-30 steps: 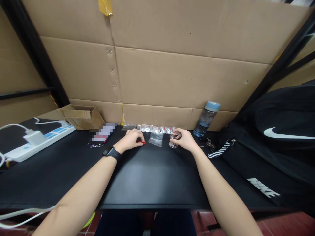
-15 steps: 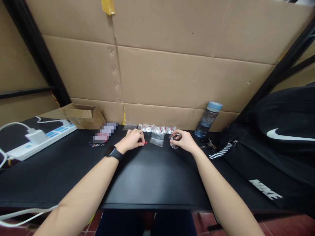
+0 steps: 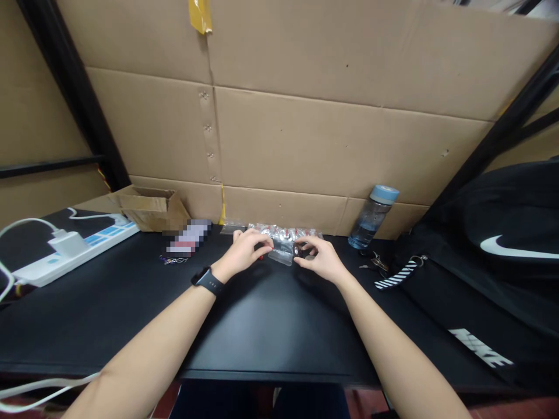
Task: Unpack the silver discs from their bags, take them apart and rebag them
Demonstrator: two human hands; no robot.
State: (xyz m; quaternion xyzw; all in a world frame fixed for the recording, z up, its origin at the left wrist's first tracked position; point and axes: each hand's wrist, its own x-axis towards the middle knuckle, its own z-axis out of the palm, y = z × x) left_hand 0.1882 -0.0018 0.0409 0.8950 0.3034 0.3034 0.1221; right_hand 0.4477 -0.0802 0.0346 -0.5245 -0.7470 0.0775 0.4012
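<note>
Nearest me, the front edge of the black counter [image 3: 271, 331] runs straight across, and between my forearms a wide, smooth stretch lies open up to my hands. My left hand [image 3: 248, 253] is curled with thumb and fingertips close together; a bit of red thing [image 3: 261, 257] peeks out under them, and I cannot tell whether I grip it. My right hand [image 3: 324, 258] is partly closed, thumb below and fingers above, around a small round piece [image 3: 299, 250], shiny, with a dark brownish look on the side I see; my fingers hide the rest. It sits just right of a flat clear bag [image 3: 283, 256], which lies in the narrow gap between my hands. Right behind, a row of clear packets [image 3: 286, 234] with red marks leaves little room before the cardboard wall [image 3: 279, 139]. To the right, the keys [image 3: 378, 263] and then the bottle [image 3: 371, 220] bound the space; on the left, bare counter reaches toward the power strip [image 3: 81, 255].
</note>
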